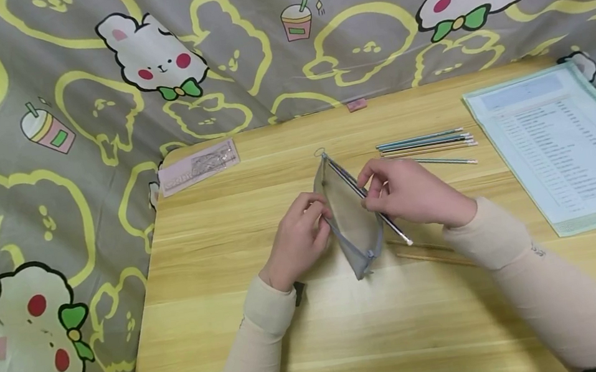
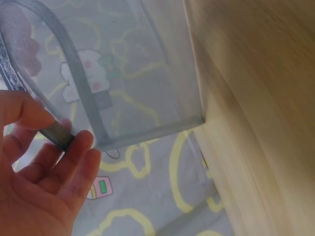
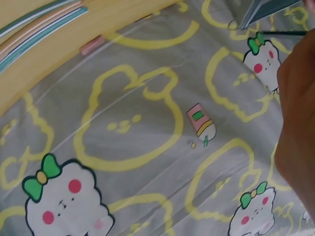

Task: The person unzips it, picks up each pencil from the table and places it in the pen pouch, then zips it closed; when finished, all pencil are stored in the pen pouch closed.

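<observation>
A grey mesh zip pouch (image 1: 350, 220) stands above the middle of the table with its mouth spread wide. My left hand (image 1: 298, 233) pinches the near left edge of that mouth between thumb and fingers; in the left wrist view the pouch's see-through side (image 2: 147, 88) hangs beside the hand (image 2: 49, 182). With thumb and fingertips my right hand (image 1: 408, 190) grips dark pencils (image 1: 397, 229), slanting along the pouch's right rim. Their white eraser ends point toward me, and the far ends reach the pouch's far corner. The right wrist view shows only part of this hand (image 3: 300, 123).
Several pencils (image 1: 422, 143) lie at the back right, one pencil (image 1: 447, 160) apart from them. Thin wooden-coloured sticks (image 1: 432, 257) lie below the right wrist. A printed sheet in a pale green folder (image 1: 564, 144), a pink eraser (image 1: 357, 104) and a pinkish clear packet (image 1: 199, 166) lie farther out.
</observation>
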{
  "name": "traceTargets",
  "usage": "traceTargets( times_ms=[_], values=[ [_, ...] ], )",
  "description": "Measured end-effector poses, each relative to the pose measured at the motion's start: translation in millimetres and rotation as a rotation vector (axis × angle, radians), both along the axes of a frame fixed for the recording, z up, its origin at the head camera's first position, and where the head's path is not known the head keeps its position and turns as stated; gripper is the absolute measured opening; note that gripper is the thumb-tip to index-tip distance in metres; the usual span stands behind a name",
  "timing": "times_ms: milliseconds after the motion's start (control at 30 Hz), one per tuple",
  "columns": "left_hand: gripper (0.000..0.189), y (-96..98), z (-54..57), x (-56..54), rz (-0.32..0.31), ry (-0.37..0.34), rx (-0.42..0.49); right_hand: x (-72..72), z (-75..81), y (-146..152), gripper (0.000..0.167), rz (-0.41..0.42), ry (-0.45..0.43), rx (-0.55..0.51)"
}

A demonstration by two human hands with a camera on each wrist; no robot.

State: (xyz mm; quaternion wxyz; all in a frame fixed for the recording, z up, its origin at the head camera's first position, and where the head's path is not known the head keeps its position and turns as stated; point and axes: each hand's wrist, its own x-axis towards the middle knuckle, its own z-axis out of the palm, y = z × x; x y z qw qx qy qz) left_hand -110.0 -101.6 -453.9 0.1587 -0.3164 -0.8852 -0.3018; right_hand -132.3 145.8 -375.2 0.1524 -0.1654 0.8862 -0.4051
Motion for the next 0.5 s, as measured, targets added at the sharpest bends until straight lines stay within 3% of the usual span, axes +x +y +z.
traceTargets(
  times_ms=[233, 500],
  values=[
    [0.011, 0.8, 0.2, 0.2, -0.012, -0.006, 0.017, -1.1, -12.6, -19, 0.009, 0.013, 0.057, 0.01],
    [0.011, 0.7, -1.7, 0.7, -0.013, -0.022, 0.013, 0.0, -19.0, -33, 0.004, -0.029, 0.083, 0.053]
  ],
)
